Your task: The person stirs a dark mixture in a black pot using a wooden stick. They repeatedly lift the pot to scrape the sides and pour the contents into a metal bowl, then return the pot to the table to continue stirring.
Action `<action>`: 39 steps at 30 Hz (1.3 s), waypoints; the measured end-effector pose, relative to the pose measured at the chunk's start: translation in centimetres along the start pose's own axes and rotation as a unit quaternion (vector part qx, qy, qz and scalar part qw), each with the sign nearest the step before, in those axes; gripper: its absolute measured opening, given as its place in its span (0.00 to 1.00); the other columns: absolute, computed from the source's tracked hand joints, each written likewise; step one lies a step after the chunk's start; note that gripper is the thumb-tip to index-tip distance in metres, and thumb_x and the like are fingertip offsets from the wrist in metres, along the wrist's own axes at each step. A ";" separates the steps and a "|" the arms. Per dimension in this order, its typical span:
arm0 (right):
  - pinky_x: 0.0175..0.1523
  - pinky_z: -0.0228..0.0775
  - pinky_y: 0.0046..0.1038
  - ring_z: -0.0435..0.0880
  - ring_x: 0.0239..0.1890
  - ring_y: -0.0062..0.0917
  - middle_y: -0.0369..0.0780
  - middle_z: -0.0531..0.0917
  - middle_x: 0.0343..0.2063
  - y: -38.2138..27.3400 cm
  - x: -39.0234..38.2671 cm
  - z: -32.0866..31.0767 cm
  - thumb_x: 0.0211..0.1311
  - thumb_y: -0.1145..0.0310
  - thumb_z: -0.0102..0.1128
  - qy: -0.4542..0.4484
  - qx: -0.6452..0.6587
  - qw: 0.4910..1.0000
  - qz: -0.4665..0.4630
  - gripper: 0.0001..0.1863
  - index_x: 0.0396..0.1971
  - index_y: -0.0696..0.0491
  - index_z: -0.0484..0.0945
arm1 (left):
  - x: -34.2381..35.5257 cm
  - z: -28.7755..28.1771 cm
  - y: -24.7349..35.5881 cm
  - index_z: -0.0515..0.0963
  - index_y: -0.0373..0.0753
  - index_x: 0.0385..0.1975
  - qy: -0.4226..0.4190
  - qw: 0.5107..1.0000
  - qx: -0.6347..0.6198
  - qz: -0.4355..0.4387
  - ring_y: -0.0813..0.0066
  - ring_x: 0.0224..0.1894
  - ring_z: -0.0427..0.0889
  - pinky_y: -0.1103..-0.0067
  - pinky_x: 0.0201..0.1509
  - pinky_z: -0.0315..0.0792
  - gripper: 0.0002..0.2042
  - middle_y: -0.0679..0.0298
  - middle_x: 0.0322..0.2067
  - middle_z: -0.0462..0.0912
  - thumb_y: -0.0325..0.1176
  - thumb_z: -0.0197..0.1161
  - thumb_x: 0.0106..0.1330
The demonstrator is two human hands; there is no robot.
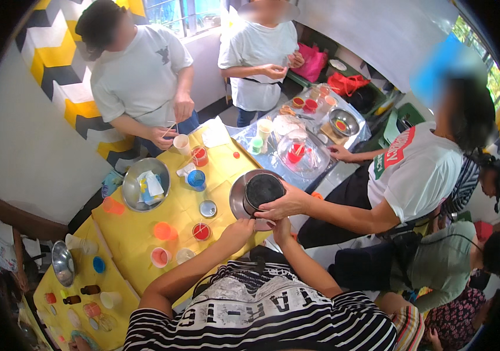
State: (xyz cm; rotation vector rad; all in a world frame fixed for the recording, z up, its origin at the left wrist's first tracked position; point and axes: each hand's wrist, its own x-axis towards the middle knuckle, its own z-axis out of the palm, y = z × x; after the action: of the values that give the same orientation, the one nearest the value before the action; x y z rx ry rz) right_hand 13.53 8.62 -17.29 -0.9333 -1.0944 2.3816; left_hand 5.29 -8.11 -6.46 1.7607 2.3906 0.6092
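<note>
A dark, round pot [263, 190] is over a shallow steel bowl [237, 199] at the table's right edge. The hand [282, 202] of a person on my right grips the pot's side. My left hand [237, 234] is closed by the near rim of the bowl, fingertips close to the pot's lower edge; what they pinch is too small to make out. Just right of it, my right hand [281, 230] reaches up beneath the other person's hand, its fingers partly hidden. Left of my hands stand a cup of red liquid with a stick [201, 231] and a clear cup [185, 255].
On the yellow-covered table [139, 234] stand a steel bowl with cloth or paper [146, 184], a blue cup [195, 179], orange cups [165, 230] and a small round tin [208, 209]. A plastic-covered table [314, 167] lies beyond. Two people stand across; one stirs a white cup [181, 144].
</note>
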 end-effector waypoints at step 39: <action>0.30 0.67 0.16 0.75 0.24 0.14 0.41 0.81 0.30 -28.9 -10.3 11.9 0.59 0.72 0.50 -0.136 -0.347 0.874 -0.311 0.06 0.34 0.58 0.71 | 8.2 -8.4 -3.4 0.64 0.35 0.07 0.256 0.894 -0.369 -0.008 0.78 0.09 0.58 0.79 0.14 0.54 0.19 0.66 0.06 0.60 0.32 0.65 0.51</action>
State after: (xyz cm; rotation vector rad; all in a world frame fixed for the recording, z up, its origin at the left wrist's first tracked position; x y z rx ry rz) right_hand 13.98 14.88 15.03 -0.3144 -2.0614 1.6102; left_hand -3.04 -3.35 1.08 1.3308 1.9580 1.8663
